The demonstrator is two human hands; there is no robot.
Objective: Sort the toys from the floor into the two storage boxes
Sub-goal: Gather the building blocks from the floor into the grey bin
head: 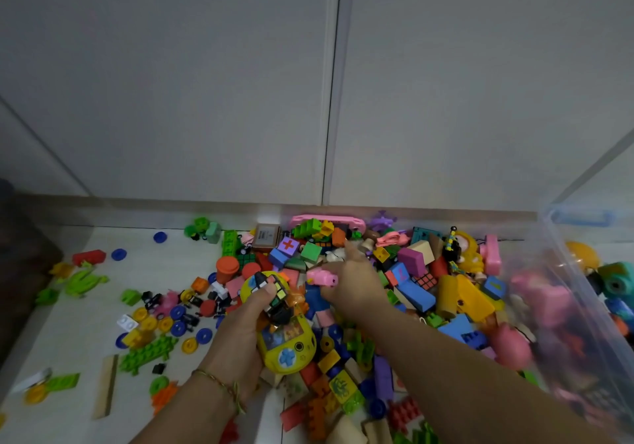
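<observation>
The left hand's (240,335) grip curls round a yellow game toy (291,347) and puzzle cube (279,287), while the right hand's (356,289) grip pinches a pink figure (320,277) over the toy pile (422,292) beside 1 storage box (566,272).

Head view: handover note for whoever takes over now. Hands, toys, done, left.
Left hand grips a yellow game toy and a cube puzzle together.
Right hand pinches a pink toy over the pile.
Done: clear storage box at the right holds some toys; the second box is out of view.
Left: most of the pile, plus loose pieces scattered on the floor to the left.
</observation>
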